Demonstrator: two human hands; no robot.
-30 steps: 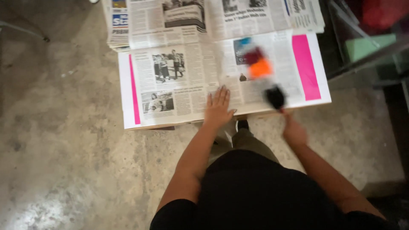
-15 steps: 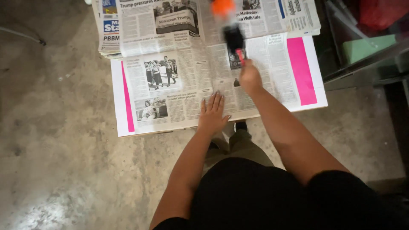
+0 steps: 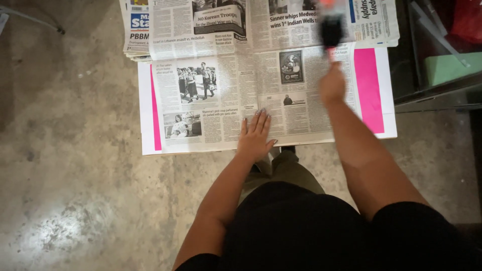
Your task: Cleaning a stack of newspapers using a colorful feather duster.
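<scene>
I see no packages, signs or screens from here, only printed sheets: an open newspaper (image 3: 261,95) in black and white with photo blocks, lying on a white board with pink strips (image 3: 369,90), and beyond it a stack of folded newspapers (image 3: 150,30), possibly several.

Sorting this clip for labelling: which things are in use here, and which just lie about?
In use:
left hand flat on the spread newspaper
right hand holding a blurred dark brush

Lying about:
newspaper stack
green block
concrete floor
</scene>
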